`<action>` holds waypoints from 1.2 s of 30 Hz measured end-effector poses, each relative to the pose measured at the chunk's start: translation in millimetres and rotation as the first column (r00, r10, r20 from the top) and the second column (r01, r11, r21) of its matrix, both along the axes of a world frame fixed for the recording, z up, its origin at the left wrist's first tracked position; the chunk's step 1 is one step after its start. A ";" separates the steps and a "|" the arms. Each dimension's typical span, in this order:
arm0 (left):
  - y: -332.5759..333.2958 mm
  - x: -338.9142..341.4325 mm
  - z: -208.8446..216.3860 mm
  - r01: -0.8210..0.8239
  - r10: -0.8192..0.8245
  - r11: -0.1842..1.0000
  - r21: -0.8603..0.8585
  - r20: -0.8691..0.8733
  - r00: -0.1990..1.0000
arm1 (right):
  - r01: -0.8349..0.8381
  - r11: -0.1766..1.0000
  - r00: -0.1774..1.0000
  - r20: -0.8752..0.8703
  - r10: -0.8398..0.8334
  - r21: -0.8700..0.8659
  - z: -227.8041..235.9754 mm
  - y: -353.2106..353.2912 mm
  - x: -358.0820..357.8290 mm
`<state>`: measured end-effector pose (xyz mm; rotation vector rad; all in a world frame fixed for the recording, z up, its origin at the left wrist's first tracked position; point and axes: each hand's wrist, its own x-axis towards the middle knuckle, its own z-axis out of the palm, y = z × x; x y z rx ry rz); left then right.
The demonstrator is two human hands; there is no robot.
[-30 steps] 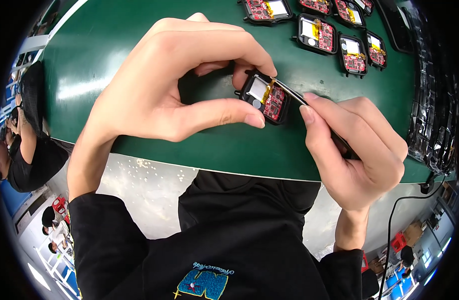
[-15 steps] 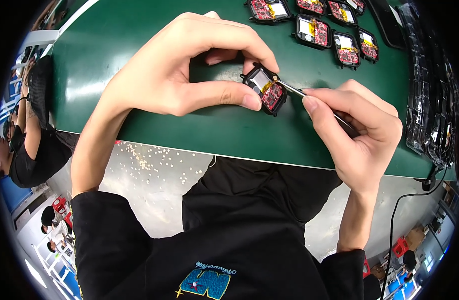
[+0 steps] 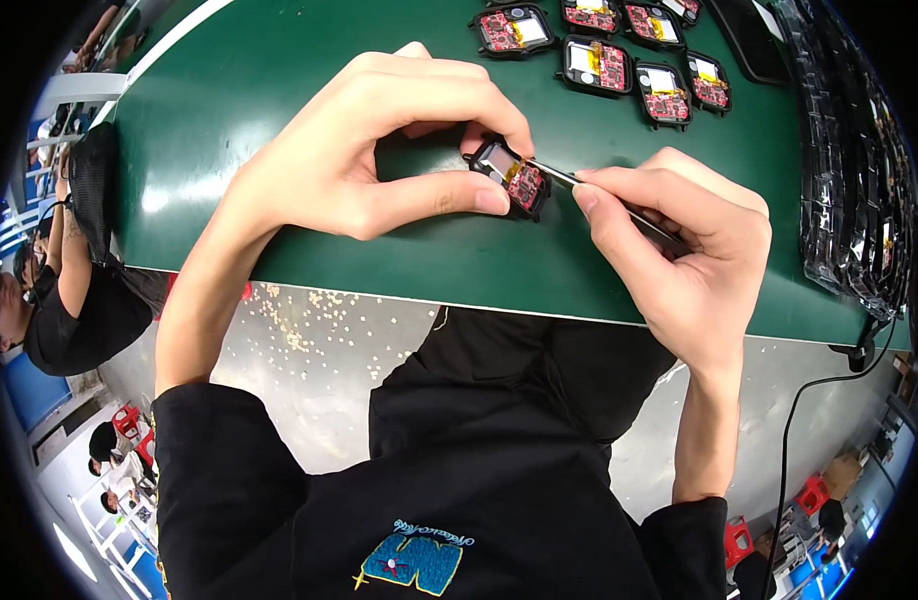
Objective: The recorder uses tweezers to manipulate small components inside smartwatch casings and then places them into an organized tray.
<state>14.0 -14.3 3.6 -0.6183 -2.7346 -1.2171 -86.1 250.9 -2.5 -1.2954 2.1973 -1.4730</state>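
Between the thumb and fingers of my left hand (image 3: 369,150) is a small black watch case (image 3: 531,208), tilted above the green table. Inside it show a red circuit board (image 3: 526,188), a silver-white battery and a bit of yellow tape. My right hand (image 3: 679,240) is closed around slim tweezers (image 3: 559,173) with a bright metal tip and a darker rear part. Their tip touches or nearly touches the upper right edge of the case, by the yellow tape and my left fingertip. What exactly the tip meets is too small to tell.
Several similar open cases (image 3: 597,64) lie on the green table (image 3: 379,270) at the far right. Beyond them are a dark flat tray (image 3: 749,40) and a stack of black plastic trays (image 3: 849,170). A black cable (image 3: 789,430) hangs at right. Another person (image 3: 79,300) sits at left.
The whole view has shifted, so the table's things appear farther left. The watch case is turned slightly in my left hand. The tweezers stay at its upper right edge.
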 end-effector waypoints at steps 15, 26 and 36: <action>0.3 2.1 0.0 -0.057 0.057 0.998 0.012 0.027 0.998 | 0.009 1.000 1.000 -0.021 -0.009 -0.024 -1.0 -2.7 0.6; 2.4 4.4 3.3 -0.088 0.085 0.995 0.049 0.052 0.995 | 0.059 0.998 0.997 -0.045 -0.060 -0.025 10.4 2.8 -3.2; -4.8 2.5 14.3 -0.076 0.052 0.980 0.182 0.133 0.990 | 0.205 0.975 0.977 0.069 -0.200 -0.082 1.7 17.3 0.2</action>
